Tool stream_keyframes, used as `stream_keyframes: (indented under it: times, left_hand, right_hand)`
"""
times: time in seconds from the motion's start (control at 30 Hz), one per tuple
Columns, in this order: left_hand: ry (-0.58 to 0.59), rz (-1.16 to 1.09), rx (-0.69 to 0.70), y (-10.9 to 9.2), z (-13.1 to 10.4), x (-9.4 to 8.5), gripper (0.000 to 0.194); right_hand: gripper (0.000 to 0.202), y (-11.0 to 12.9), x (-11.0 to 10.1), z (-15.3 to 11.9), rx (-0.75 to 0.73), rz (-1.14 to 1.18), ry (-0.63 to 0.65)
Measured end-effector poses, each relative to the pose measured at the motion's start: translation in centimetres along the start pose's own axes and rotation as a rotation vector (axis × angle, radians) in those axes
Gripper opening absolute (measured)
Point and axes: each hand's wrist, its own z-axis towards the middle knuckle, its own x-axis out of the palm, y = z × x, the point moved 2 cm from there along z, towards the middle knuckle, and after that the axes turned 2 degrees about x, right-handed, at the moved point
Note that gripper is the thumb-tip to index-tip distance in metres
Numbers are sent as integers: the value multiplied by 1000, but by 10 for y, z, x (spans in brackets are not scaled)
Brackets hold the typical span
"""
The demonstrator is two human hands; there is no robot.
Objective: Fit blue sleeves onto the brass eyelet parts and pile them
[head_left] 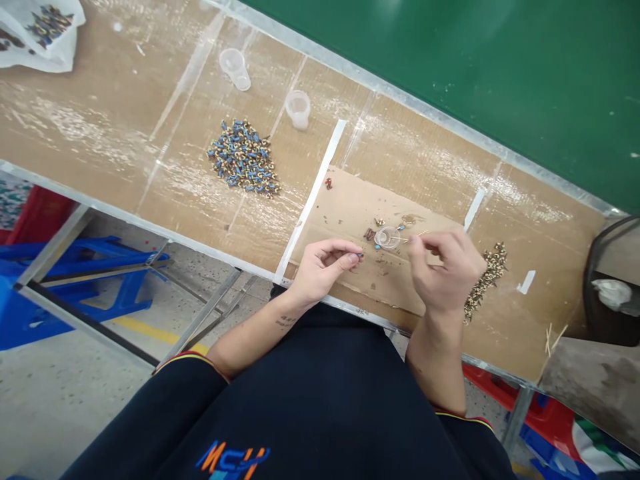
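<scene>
My left hand pinches a tiny blue piece between thumb and fingertips, just above the cardboard sheet. In my right hand is a thin stick, its tip reaching into a small clear cup. Around the cup lie a few small blue, reddish and gold-coloured bits. To the right, partly behind my right hand, is a pile of small dark and gold pieces. A larger heap of blue and gold pieces lies to the left.
Two clear plastic cups rest beyond the larger heap. A white bag with more pieces is at the far left. Thin sticks lie near the right corner, by a black container. Blue stools stand below the table.
</scene>
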Motion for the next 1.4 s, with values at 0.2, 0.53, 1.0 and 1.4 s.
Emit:
stream_keyframes:
  times: [0.2,0.53,1.0,1.4]
  left_hand:
    - [39,-83,-48,-2,-4,6,40]
    - [58,-112,-141,-3,-11,14,47]
    - [90,-129,-148,-3,-14,17,45]
    - [103,-107,-166,-3,-14,17,48]
  right_hand:
    - [20,22,-27,-3,-73,59,-212]
    - [14,49,-23,-9,-74,211,-175]
    - [15,50,-20,-11,-100,244,-110]
    - [16,49,-21,-11,-125,236,-86]
